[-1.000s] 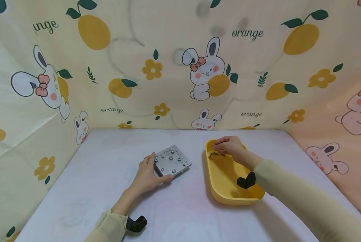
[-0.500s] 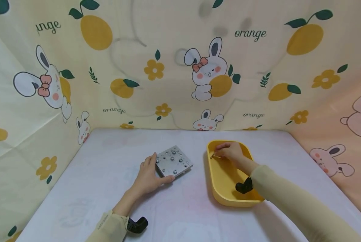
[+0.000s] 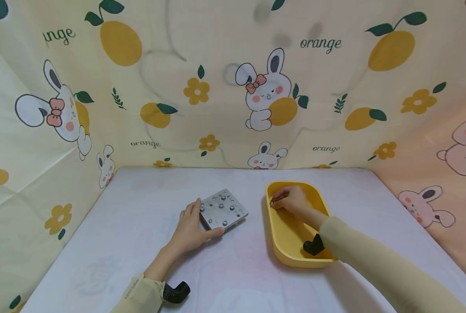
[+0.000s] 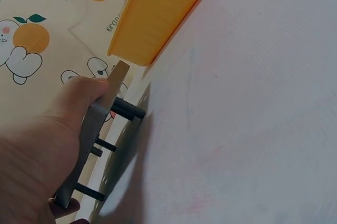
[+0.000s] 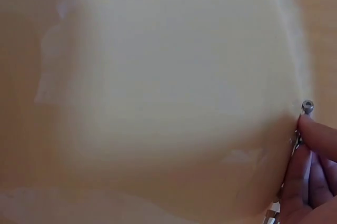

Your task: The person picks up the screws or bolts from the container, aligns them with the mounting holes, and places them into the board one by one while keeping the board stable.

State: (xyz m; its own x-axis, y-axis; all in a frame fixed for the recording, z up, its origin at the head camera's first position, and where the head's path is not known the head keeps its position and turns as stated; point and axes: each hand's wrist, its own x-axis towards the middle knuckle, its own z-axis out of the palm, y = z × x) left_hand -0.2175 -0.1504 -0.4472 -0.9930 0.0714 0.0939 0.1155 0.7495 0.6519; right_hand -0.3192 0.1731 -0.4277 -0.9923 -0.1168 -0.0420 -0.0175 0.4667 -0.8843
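Note:
A square silver metal plate (image 3: pixel 217 214) has several socket-head screws set in its top face. My left hand (image 3: pixel 190 228) grips it by the edges, with the thumb at the near corner. In the left wrist view, dark threaded screw shanks (image 4: pixel 126 109) stick out of the plate's underside, over its shadow on the table. My right hand (image 3: pixel 293 202) is inside the yellow tray (image 3: pixel 307 262), near its far left side. Its thumb and finger pinch a small socket-head screw (image 5: pixel 308 107). Other shiny metal pieces (image 5: pixel 272 214) show below those fingers, partly hidden.
The tray's raised walls surround my right hand. White cloth covers the table (image 3: pixel 111 243). A patterned curtain (image 3: pixel 217 95) stands behind and along both sides. Each wrist carries a black camera mount (image 3: pixel 176 292).
My right hand has come lower into the tray and towards its left wall, and its fingers have closed on a screw. My left hand and the plate stay in place.

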